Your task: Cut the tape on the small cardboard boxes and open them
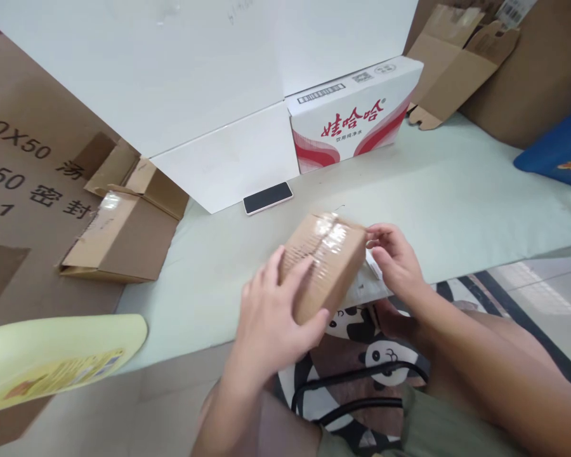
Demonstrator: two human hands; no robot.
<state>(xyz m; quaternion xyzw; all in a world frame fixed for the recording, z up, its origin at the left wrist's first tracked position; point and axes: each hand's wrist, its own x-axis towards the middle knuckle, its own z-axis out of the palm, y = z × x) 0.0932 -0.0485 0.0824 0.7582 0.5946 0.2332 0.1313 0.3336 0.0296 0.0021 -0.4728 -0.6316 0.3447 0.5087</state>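
A small brown cardboard box [321,257], with shiny clear tape across its top, is tilted above the front part of the table. My left hand [278,304] grips it from the left, with fingers over the top and the thumb along the near side. At the box's right corner is my right hand [394,257], its fingers curled and pinched together. A small white thing [374,263] shows beside the right thumb, partly hidden; I cannot tell whether the hand holds it or the box's edge.
A pale green cloth covers the table [209,285]. Behind the box lies a phone [268,198], near a white and red carton [356,114]. Opened cardboard boxes [124,235] stand at left, a yellow-green bottle [61,355] at front left, a blue object [559,149] at right.
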